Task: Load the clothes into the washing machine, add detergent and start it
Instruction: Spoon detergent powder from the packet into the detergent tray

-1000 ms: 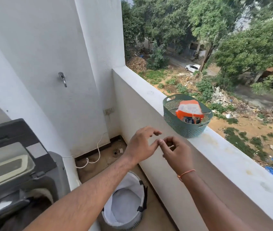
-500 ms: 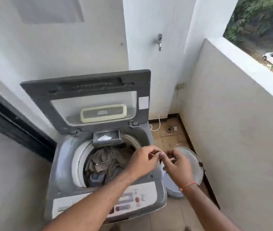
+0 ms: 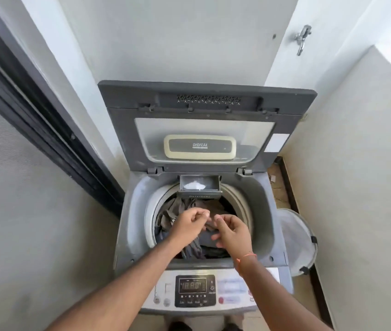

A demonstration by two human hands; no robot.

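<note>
A grey top-loading washing machine (image 3: 130,235) stands in front of me with its lid (image 3: 204,130) raised against the wall. Dark grey and brown clothes (image 3: 177,209) fill the drum. At the drum's back rim a small detergent drawer (image 3: 199,185) is pulled out, with white powder in it. My left hand (image 3: 189,223) and my right hand (image 3: 232,231) hover close together over the clothes, fingers loosely curled and pinched, with nothing visibly held. The control panel (image 3: 195,290) at the front shows lit digits.
A white mesh laundry basket (image 3: 297,240) stands on the floor to the right of the machine. A tap (image 3: 303,38) sticks out of the back wall. A dark door frame (image 3: 34,111) runs along the left; a low balcony wall (image 3: 368,163) closes the right.
My view swung from the balcony ledge with the green basket to straight over the machine. Both hands stayed together in front of me and now hang over the drum.
</note>
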